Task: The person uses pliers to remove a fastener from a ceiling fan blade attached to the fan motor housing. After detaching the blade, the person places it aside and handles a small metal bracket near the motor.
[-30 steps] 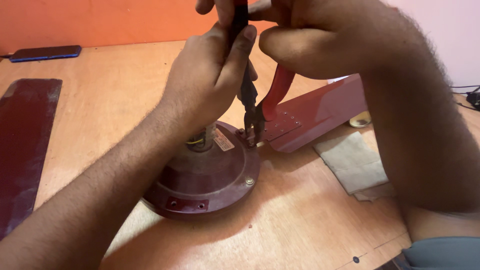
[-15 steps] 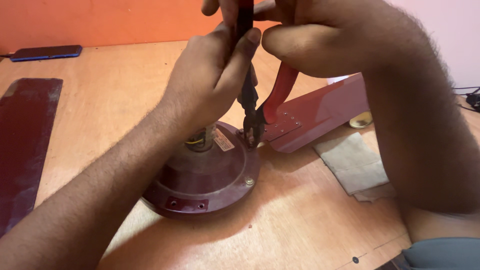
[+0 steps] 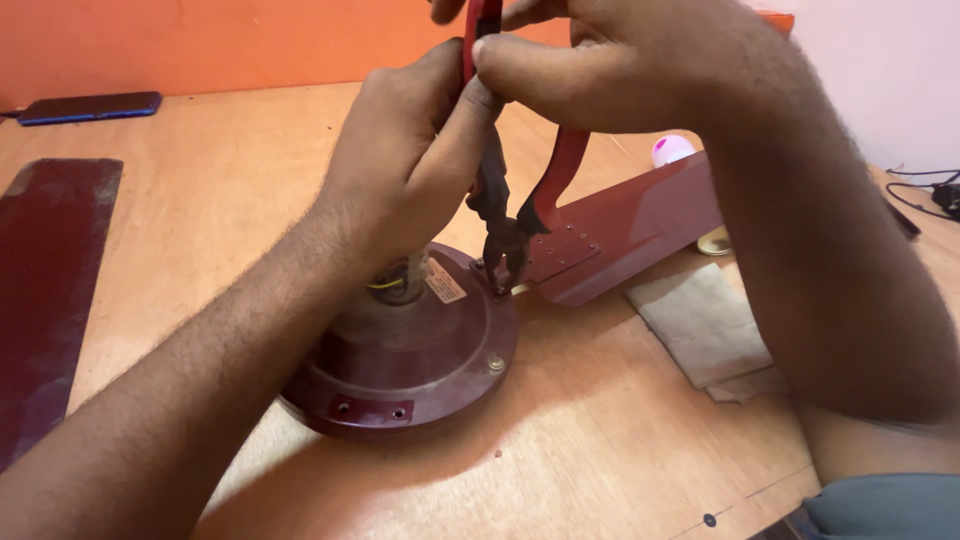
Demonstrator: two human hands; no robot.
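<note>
While both hands (image 3: pixel 600 70) grip red pliers (image 3: pixel 510 215), a pale label (image 3: pixel 445 281) tops the maroon motor (image 3: pixel 410 350).

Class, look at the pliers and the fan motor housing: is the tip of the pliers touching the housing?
Touching. The head view shows the pliers, held by both the left hand and right hand, with the tip pressed onto the rim of the fan motor housing.

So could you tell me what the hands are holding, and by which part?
Both hands, left hand and right hand, grip red-handled pliers by the handles, nose down at the fan motor.
</note>
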